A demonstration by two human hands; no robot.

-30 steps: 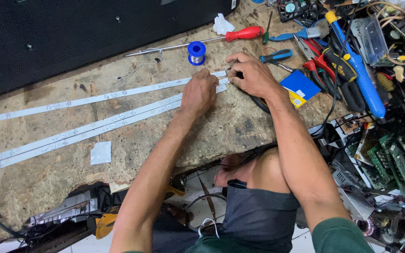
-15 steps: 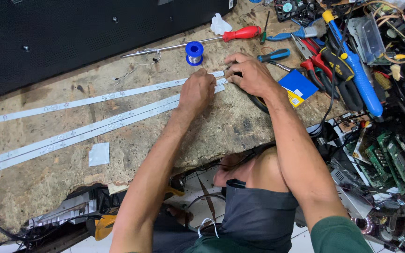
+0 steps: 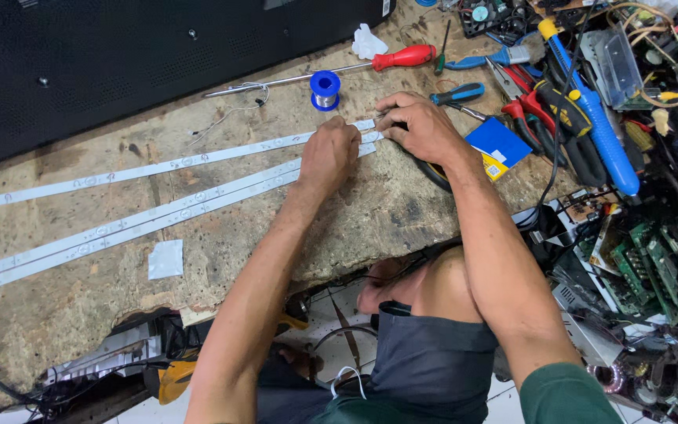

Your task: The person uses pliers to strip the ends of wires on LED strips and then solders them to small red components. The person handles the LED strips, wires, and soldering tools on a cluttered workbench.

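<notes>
Left hand [image 3: 329, 155]: curled knuckles-up, pressed down on the right ends of the white strips [image 3: 158, 212]; a closed grasp cannot be confirmed.
Right hand [image 3: 417, 126]: fingers bent, tips pinched at the strip ends.
Strips: three counted, laid lengthwise across the worn surface [image 3: 339, 228].
Solder spool [image 3: 325, 89]: one, blue, just beyond the hands.

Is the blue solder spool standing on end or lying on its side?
On end: the blue solder spool shows its round flange and centre hole facing up.
</notes>
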